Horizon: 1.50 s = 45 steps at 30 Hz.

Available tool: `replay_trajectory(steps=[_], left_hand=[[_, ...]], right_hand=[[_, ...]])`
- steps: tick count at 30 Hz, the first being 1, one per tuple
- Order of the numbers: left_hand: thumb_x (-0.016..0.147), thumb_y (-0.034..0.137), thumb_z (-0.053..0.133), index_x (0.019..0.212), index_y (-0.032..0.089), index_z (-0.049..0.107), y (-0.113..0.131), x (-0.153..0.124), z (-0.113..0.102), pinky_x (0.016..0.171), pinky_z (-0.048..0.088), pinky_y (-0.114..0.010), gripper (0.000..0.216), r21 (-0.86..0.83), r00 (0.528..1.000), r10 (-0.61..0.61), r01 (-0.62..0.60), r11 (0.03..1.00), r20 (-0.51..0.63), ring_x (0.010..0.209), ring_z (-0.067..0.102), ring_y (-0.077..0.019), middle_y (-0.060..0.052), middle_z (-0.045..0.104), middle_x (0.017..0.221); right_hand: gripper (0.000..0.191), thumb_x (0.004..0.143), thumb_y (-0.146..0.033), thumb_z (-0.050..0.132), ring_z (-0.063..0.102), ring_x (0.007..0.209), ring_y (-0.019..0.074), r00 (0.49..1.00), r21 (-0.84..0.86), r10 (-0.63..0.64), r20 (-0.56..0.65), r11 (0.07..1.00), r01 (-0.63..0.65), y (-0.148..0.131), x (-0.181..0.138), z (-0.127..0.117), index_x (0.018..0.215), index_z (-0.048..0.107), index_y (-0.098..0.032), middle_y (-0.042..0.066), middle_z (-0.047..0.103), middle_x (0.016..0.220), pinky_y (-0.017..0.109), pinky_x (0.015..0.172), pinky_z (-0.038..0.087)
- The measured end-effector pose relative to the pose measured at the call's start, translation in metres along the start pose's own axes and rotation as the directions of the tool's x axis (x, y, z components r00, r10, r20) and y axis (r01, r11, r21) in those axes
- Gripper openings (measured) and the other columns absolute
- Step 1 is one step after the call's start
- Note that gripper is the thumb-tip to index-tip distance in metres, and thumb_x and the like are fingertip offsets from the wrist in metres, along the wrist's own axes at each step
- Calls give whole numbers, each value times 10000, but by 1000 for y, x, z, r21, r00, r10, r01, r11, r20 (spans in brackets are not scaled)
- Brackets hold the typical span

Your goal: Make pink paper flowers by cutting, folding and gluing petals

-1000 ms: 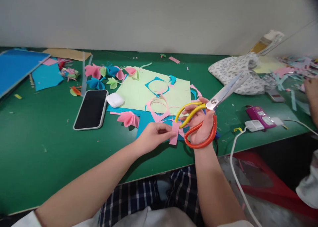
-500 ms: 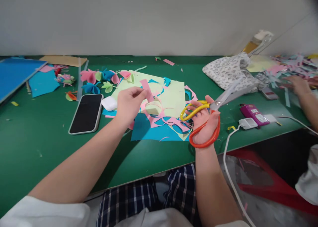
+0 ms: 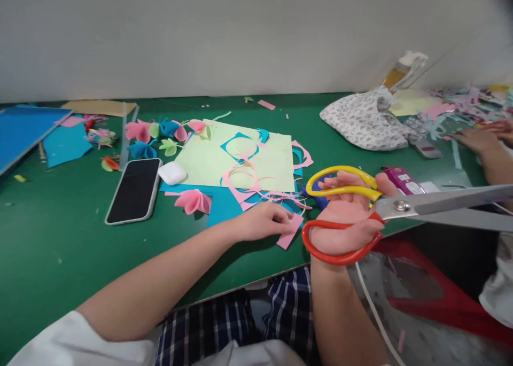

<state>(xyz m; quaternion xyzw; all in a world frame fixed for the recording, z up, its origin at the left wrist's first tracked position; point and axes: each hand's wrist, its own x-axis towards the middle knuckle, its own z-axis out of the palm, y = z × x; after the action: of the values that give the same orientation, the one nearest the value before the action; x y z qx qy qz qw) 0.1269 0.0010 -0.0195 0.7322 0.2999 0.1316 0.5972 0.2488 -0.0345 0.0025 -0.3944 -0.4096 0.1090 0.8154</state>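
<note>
My left hand rests low on the green table, its fingers pinched on a small pink paper strip that lies near the front edge. My right hand grips large scissors with one yellow and one orange handle; the long blades point to the right, off the table, slightly parted. Just beyond my left hand lie a pale green sheet and pink and blue paper cut-outs. A folded pink paper flower sits to the left of my hand.
A phone lies face up beside a white earbud case. Paper flowers line the back left. A patterned cloth, a magenta box and a white cable are at the right, where another person's hand works among paper scraps.
My left hand came down from above the green sheet to the table's front edge with the pink strip. My right hand swung the scissors so the blades point right.
</note>
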Motion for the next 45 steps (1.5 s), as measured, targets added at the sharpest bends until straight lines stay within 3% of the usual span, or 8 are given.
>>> replay_trajectory(steps=[9, 16, 22, 27, 33, 37, 40, 45], left_hand=[[734, 398, 612, 622, 138, 586, -18, 16, -32, 568, 340, -237, 284, -107, 909, -141, 108, 988, -392, 564, 415, -94, 30, 468, 572], [719, 414, 652, 589, 148, 593, 3, -16, -42, 559, 405, -220, 302, -232, 965, -164, 115, 966, -206, 584, 486, -101, 13, 537, 594], [696, 299, 724, 554, 148, 601, 2, -34, -35, 722, 423, -217, 241, -543, 943, -182, 1, 840, -280, 662, 528, -85, 25, 569, 634], [676, 310, 746, 692, 134, 658, -5, -24, -24, 692, 474, -233, 198, -748, 945, -253, 12, 663, -209, 700, 603, -104, -13, 655, 745], [604, 300, 803, 650, 112, 658, -12, -24, -18, 630, 493, -201, 242, -822, 942, -272, -9, 569, -199, 721, 655, -140, -49, 687, 719], [580, 288, 820, 669, 110, 674, -20, -30, -13, 557, 480, -158, 246, -852, 925, -309, -28, 524, -220, 663, 645, -110, -40, 686, 715], [571, 306, 826, 669, 112, 678, -22, -36, -10, 544, 485, -149, 263, -867, 922, -316, -43, 496, -226, 620, 631, -89, -33, 688, 730], [588, 333, 816, 684, 119, 683, -21, -47, -4, 628, 529, -207, 269, -883, 930, -304, -45, 466, -208, 630, 634, -100, -45, 697, 790]], right_hand=[[398, 817, -472, 489, 577, 765, 182, 998, 91, 55, 18, 994, -57, 4, 1, -3, 1161, 464, -274, 21, 576, 930, 389, 740, 474], [632, 731, -687, 488, 583, 970, 211, 911, 132, 353, 215, 913, -385, 18, 8, -12, 1233, 443, -305, 49, 591, 1088, 441, 904, 437], [649, 703, -754, 437, 599, 987, 221, 778, 234, 528, 339, 754, -614, 4, 7, -1, 1178, 505, -318, 52, 601, 1104, 443, 889, 466], [569, 774, -707, 398, 650, 814, 205, 701, 259, 541, 465, 674, -692, 0, -1, 10, 1135, 546, -293, 60, 654, 1009, 426, 756, 530], [500, 832, -597, 425, 667, 818, 189, 670, 104, 564, 483, 722, -684, 12, -3, 5, 1222, 497, -292, 47, 687, 979, 397, 776, 529], [526, 764, -454, 639, 649, 964, 229, 516, -184, 617, 594, 729, -660, 11, 1, -11, 1242, 507, -278, 56, 665, 1080, 449, 898, 491], [478, 762, -395, 666, 566, 1138, 254, 384, -156, 573, 724, 679, -718, 9, -4, -20, 1211, 534, -294, 60, 573, 1261, 459, 967, 455], [530, 707, -504, 682, 610, 1041, 263, 459, 21, 504, 731, 656, -754, 11, -25, -20, 1172, 568, -276, 81, 589, 1225, 444, 926, 487]])
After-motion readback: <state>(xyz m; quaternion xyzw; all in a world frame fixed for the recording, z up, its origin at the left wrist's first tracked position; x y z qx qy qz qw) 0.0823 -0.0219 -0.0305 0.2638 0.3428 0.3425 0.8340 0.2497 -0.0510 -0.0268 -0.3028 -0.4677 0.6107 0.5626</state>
